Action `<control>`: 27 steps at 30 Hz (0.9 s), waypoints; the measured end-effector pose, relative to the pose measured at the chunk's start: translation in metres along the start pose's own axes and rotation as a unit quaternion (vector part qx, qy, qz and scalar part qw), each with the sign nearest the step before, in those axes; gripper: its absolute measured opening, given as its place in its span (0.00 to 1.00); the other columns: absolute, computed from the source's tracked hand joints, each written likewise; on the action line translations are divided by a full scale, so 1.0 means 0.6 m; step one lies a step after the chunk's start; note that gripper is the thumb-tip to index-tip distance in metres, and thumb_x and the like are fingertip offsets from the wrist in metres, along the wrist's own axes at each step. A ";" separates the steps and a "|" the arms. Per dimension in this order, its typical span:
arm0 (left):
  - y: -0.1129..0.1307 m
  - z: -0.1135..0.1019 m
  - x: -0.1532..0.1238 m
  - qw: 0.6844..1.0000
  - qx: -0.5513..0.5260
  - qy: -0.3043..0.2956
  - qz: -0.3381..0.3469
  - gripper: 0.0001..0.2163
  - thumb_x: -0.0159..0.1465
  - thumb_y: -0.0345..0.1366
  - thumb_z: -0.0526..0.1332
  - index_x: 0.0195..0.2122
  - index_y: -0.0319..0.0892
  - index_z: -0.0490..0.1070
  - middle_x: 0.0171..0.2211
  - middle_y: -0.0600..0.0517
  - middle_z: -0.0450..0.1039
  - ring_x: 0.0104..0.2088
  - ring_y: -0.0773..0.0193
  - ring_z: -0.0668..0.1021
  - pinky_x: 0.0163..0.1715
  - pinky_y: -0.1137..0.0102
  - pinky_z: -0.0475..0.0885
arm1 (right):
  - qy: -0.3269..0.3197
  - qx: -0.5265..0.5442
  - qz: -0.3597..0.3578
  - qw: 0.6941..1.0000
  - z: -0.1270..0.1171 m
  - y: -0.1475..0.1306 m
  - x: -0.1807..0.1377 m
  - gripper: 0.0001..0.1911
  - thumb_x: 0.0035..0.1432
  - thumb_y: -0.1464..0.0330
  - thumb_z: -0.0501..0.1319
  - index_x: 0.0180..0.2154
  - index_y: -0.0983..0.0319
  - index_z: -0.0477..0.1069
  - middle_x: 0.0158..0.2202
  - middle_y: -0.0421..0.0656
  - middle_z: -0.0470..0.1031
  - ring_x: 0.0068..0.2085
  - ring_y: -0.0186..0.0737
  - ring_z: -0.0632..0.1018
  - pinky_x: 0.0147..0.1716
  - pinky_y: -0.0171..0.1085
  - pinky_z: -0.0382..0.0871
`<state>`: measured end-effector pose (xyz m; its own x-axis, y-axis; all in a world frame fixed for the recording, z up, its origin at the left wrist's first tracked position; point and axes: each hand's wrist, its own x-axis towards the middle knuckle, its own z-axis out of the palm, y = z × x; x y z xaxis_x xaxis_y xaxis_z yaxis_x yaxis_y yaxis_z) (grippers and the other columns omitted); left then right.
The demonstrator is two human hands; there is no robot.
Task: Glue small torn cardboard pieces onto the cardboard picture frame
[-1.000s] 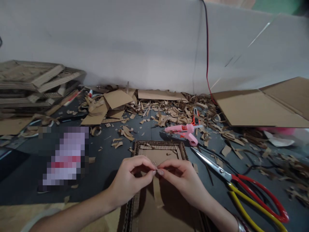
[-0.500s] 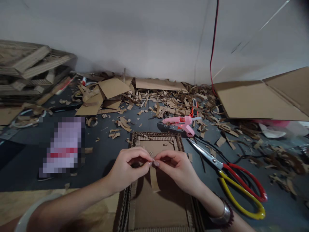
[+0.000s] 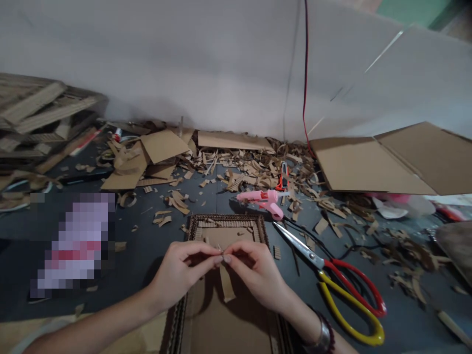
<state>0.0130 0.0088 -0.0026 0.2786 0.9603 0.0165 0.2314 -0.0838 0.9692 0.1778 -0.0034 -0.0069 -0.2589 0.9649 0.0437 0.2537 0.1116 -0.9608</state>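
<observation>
Both left hand (image 3: pixel 184 268) and right hand (image 3: pixel 254 268) have fingers (image 3: pixel 202 248) pinched on a strip (image 3: pixel 226 286) above the panel (image 3: pixel 228 327), beside scissors (image 3: pixel 314 258).

Matt cardboard strip (image 3: pixel 226 284), shiny blades (image 3: pixel 298 244)

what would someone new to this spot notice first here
Probably the big scissors with one red and one yellow handle, lying on the dark table to the right of the hands. Next, the pink glue gun just beyond the bordered cardboard panel, with cardboard scraps strewn behind it. Front and center, the left hand and right hand meet fingertip to fingertip at a narrow cardboard strip.
</observation>
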 end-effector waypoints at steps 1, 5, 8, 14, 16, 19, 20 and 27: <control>0.001 0.000 0.001 1.000 0.008 0.002 0.011 0.03 0.51 0.30 0.63 0.24 0.40 0.77 0.23 0.50 0.79 0.24 0.63 0.79 0.24 0.75 0.73 | -0.001 -0.009 -0.001 1.000 0.000 0.000 0.001 0.07 0.54 0.70 0.56 0.28 0.62 0.73 0.25 0.41 0.75 0.26 0.32 0.73 0.25 0.30 0.67; 0.002 -0.002 0.003 1.000 0.017 -0.001 0.022 0.03 0.51 0.30 0.63 0.24 0.40 0.76 0.22 0.51 0.78 0.22 0.64 0.78 0.23 0.76 0.73 | -0.006 -0.072 -0.032 0.997 -0.001 -0.003 0.001 0.08 0.56 0.71 0.55 0.29 0.62 0.72 0.25 0.41 0.75 0.26 0.32 0.73 0.27 0.31 0.67; 0.000 -0.002 0.003 1.000 0.012 -0.012 0.006 0.04 0.53 0.30 0.61 0.25 0.40 0.76 0.22 0.52 0.78 0.22 0.66 0.78 0.23 0.77 0.72 | -0.012 -0.122 -0.066 0.990 -0.002 -0.003 0.000 0.08 0.57 0.72 0.54 0.30 0.62 0.71 0.26 0.42 0.75 0.28 0.34 0.74 0.29 0.32 0.67; -0.001 -0.001 -0.001 1.000 0.019 -0.014 0.002 0.04 0.54 0.31 0.61 0.25 0.40 0.75 0.20 0.53 0.76 0.22 0.67 0.77 0.23 0.78 0.72 | -0.029 -0.134 -0.113 0.984 -0.006 0.004 -0.004 0.10 0.59 0.73 0.50 0.34 0.63 0.70 0.29 0.45 0.73 0.30 0.36 0.73 0.31 0.34 0.67; 0.000 -0.001 -0.001 1.000 0.024 -0.014 0.005 0.04 0.54 0.31 0.61 0.24 0.40 0.75 0.20 0.54 0.75 0.21 0.68 0.77 0.23 0.79 0.71 | -0.038 -0.133 -0.115 0.984 -0.006 0.004 -0.005 0.10 0.59 0.73 0.50 0.35 0.63 0.69 0.29 0.45 0.72 0.30 0.36 0.72 0.31 0.33 0.67; 0.001 0.000 -0.002 0.999 0.035 -0.016 0.013 0.04 0.54 0.30 0.61 0.24 0.40 0.74 0.20 0.54 0.75 0.21 0.69 0.76 0.23 0.80 0.71 | -0.044 -0.145 -0.120 0.981 -0.006 0.000 -0.006 0.10 0.59 0.74 0.49 0.34 0.64 0.69 0.29 0.45 0.71 0.30 0.35 0.71 0.30 0.33 0.66; 0.001 0.000 -0.002 0.999 0.038 -0.016 0.015 0.04 0.55 0.30 0.61 0.24 0.40 0.74 0.20 0.54 0.75 0.21 0.69 0.76 0.22 0.81 0.71 | -0.046 -0.151 -0.122 0.980 -0.006 -0.001 -0.007 0.10 0.59 0.74 0.49 0.34 0.64 0.69 0.29 0.45 0.71 0.30 0.35 0.71 0.30 0.33 0.66; -0.001 -0.001 -0.007 0.998 0.056 -0.009 0.041 0.04 0.55 0.28 0.60 0.25 0.40 0.74 0.21 0.56 0.75 0.22 0.72 0.75 0.22 0.83 0.69 | -0.049 -0.173 -0.145 0.973 -0.005 -0.001 -0.010 0.10 0.58 0.75 0.48 0.31 0.64 0.67 0.26 0.43 0.68 0.27 0.34 0.68 0.28 0.32 0.63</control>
<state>0.0109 0.0049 -0.0032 0.3179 0.9440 0.0885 0.3092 -0.1915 0.9315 0.1818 -0.0088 -0.0059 -0.4499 0.8552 0.2572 0.4501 0.4659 -0.7618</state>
